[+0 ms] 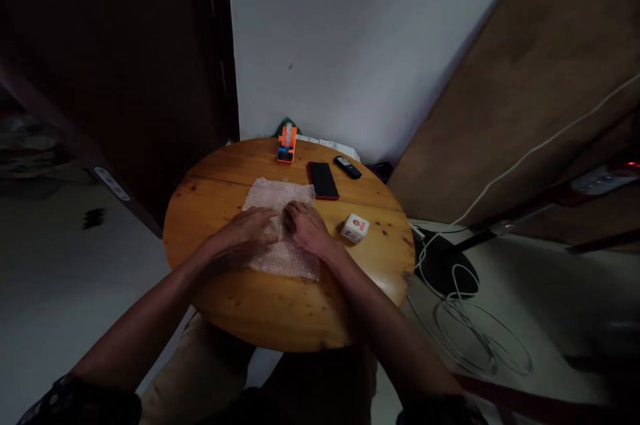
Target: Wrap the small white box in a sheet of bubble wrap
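**Had left hand and right hand on bubble wrap**

Saw the bubble wrap lying flat near the middle of the round wooden counter, under both hands. Saw the right fingers bent over its middle, the left ones blurred; could not tell clenched from merely resting for either set. Noted a white box just right of the right hand, with a round red mark and red print on one face and darker print on another; could read no word of it. Saw a phone, black with a red edge, just beside the wrap's far right corner, and a dark device farther right, with a pale patch too small to read. Noticed an orange tape dispenser near the far edge.
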`<state>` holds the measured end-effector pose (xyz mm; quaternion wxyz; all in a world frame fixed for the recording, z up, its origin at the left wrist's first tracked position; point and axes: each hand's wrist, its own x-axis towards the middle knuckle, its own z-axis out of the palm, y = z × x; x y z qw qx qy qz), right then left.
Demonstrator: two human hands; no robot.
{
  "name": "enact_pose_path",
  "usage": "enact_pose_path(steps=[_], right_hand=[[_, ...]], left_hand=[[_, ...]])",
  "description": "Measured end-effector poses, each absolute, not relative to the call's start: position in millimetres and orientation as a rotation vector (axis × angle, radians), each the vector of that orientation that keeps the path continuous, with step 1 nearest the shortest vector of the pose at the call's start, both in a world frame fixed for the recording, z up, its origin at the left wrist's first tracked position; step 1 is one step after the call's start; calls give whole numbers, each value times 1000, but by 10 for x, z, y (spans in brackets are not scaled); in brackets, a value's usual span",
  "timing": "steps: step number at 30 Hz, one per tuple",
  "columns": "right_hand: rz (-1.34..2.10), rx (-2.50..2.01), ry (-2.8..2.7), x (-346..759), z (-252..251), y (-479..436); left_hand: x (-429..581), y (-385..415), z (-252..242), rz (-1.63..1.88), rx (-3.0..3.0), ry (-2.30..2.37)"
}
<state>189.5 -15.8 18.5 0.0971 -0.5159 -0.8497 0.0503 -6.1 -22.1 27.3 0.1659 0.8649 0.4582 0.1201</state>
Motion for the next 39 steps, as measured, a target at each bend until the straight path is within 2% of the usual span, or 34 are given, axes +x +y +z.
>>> enact_pose_path(steps=[3,9,16,22,34,39], right_hand=[[114,-1478,-2491,1964,78,-154],[98,-1532,-2447,2018,66,-237],[26,-1735,-2410,2014,164,-262],[-35,-1822,-2398,2053,208,-256],[-150,-1841,-2384,2017,137,-263],[-165,-1859,-2375,1985,134,-274]], left_hand=[[-10,21,286,386,2502,1343],[11,285,136,183,2492,1465],[-265,348,91,196,2442,1397],[-203,328,88,383,2440,1520],[-288,355,79,232,2373,1645],[-221,239,267,250,2381,1622]])
